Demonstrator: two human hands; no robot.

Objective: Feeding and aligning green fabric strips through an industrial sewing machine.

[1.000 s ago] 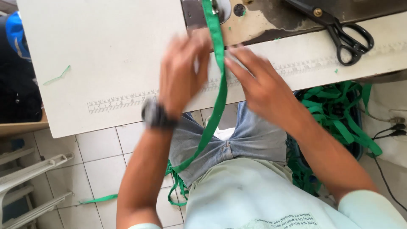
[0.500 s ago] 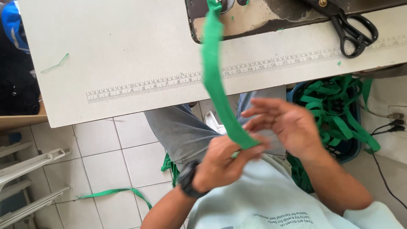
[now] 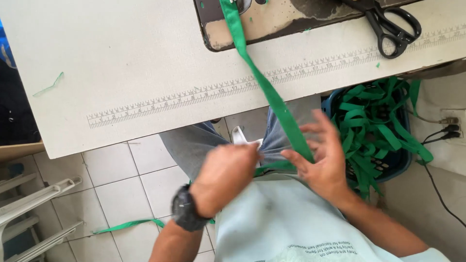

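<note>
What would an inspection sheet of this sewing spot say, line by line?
Surface: white table with a printed ruler strip along its front edge; worn sewing machine bed set into it.
Job's things: green strap runs from the machine down to the lap.
Clutter: black scissors on the table; green offcut on it; strap piece on the tiled floor.
Hands: left hand, black watch on its wrist, closed at the strap's lower end; right hand open, fingers spread against the strap.
Cables: black leads plugged into a wall socket.
Surroundings: blue basket heaped with green straps.
</note>
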